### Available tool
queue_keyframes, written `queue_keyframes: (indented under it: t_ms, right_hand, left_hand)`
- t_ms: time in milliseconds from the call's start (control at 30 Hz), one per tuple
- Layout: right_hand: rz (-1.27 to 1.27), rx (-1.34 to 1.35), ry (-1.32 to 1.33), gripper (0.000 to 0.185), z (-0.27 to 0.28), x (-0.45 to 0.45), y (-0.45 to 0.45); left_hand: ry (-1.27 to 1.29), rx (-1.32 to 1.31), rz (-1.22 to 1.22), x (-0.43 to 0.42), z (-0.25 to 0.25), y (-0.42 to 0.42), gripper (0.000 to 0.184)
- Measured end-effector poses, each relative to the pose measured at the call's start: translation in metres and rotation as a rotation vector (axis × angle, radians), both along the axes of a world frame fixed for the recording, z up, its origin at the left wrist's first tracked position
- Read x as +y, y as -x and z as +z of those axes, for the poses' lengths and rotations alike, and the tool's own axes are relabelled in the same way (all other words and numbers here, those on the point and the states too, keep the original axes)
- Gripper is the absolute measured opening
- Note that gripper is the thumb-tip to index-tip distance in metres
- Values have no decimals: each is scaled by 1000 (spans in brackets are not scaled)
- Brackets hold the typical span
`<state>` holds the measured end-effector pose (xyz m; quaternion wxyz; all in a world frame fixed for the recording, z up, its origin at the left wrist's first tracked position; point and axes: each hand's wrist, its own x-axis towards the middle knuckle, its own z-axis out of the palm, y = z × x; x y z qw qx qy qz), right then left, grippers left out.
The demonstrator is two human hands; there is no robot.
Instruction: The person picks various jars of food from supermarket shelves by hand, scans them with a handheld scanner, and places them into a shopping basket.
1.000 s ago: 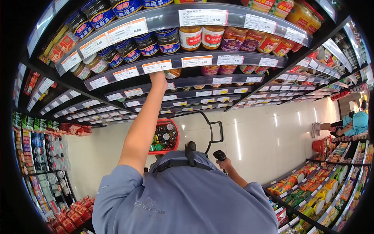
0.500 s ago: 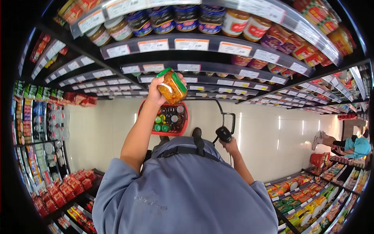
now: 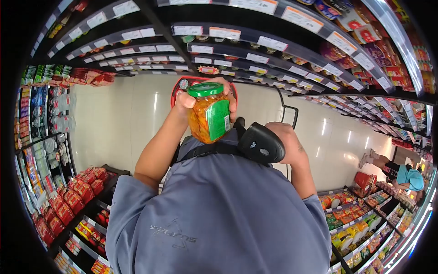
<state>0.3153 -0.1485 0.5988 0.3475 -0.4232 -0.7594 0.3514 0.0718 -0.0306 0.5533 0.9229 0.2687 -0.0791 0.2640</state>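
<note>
Green-lidded glass jar (image 3: 211, 114) fills your left hand (image 3: 184, 101), fingers curled around it; your right hand (image 3: 287, 139) grips a black plastic scanner (image 3: 261, 144). Scanning seems imminent: aim at the white barcode (image 3: 226, 122).

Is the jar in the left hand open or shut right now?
Shut: the green lid sits squarely on the jar. How tight it is, I cannot tell.

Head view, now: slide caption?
Left hand grips a clear, green-lidded jar of orange food; right hand holds a black handheld scanner.
</note>
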Motion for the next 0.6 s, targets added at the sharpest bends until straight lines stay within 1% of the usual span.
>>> queue_keyframes:
  t_ms: [67, 100, 133, 200, 267, 333, 400, 433, 467, 500, 533, 567, 600]
  right_hand:
    - [78, -112, -18, 25, 5, 2, 21]
    - [70, -158, -4, 26, 4, 2, 31]
    - [68, -163, 7, 26, 1, 3, 42]
    - [32, -178, 28, 27, -7, 6, 64]
    - [12, -164, 57, 28, -18, 3, 82]
    - [-11, -145, 89, 28, -34, -3, 96]
    - [-75, -174, 156, 31, -51, -10, 109]
    - [-88, -171, 170, 31, -57, -13, 116]
    - [-132, -179, 240, 32, -63, -15, 122]
    - [-176, -186, 310, 33, -68, -18, 127]
    - [-196, -182, 324, 33, -74, -20, 132]
    - [-207, -192, 338, 34, -80, -23, 137]
    - [-218, -201, 351, 35, -85, -26, 141]
  left_hand:
    - [3, 34, -7, -5, -6, 24, 70]
    - [-32, 87, 3, -6, -10, 35, 70]
    - [-68, 138, 10, -5, -16, 45, 70]
    - [-57, 139, 14, -3, -25, 66, 68]
    - [-214, 317, 137, -2, -24, 85, 70]
    - [-234, 339, 164, 1, -31, 102, 67]
    - [-453, 592, 408, 3, -50, 118, 63]
    - [-459, 636, 472, 4, -59, 126, 57]
    - [-453, 637, 454, 8, -72, 132, 57]
    - [-512, 738, 579, 13, -85, 137, 57]
    - [-576, 835, 699, 18, -97, 143, 57]
    - [-510, 920, 710, 21, -108, 149, 56]
    - [-509, 919, 684, 25, -120, 154, 56]
